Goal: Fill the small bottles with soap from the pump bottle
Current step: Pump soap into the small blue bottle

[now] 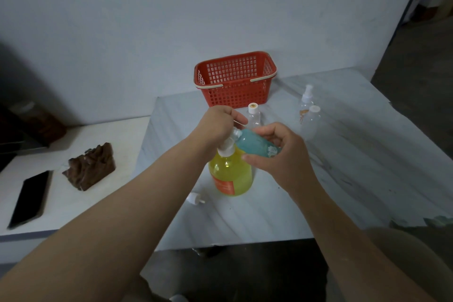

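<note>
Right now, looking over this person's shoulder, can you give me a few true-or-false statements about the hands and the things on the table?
1. The right hand holds a small blue bottle tilted toward the pump. True.
2. The pump bottle holds red liquid. False: the liquid is yellow.
3. The left hand is on the pump bottle's top. True.
4. The red basket stands on the floor. False: it stands on the table, by the wall.
5. A loose white cap lies inside the basket. False: it lies on the table beside the pump bottle.
</note>
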A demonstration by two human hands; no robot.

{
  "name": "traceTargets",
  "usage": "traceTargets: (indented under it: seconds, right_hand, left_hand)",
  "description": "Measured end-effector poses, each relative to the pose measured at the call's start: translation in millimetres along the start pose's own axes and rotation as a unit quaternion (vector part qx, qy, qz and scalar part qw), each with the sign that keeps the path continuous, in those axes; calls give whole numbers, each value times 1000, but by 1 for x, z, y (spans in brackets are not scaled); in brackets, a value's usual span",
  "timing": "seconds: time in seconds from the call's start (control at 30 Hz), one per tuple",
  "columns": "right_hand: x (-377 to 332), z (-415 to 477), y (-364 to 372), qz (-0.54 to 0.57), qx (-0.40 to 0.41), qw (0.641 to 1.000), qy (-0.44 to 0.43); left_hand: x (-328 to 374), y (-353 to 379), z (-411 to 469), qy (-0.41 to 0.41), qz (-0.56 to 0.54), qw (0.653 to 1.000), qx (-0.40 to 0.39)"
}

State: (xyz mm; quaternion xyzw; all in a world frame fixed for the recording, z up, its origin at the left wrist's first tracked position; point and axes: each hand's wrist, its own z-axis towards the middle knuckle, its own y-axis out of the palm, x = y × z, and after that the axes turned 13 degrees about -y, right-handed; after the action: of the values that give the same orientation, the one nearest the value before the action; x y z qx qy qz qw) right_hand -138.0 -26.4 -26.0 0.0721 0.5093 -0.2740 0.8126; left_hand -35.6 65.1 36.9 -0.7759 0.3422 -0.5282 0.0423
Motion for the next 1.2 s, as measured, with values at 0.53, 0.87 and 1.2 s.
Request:
traceTargets:
  seconds: [0.53, 0.87, 1.2]
  right_hand:
    - [4, -2, 3, -19, 6, 1000, 11]
    - [-1, -1, 3, -21, 13, 1000, 8]
    - [-4, 1, 5, -20, 11, 1000, 11]
  left_hand:
    - [-16, 4, 8, 3, 13, 1000, -10]
    - [-7, 3, 9, -7, 38, 999, 8]
    - [-3, -4, 8, -35, 77, 996, -3]
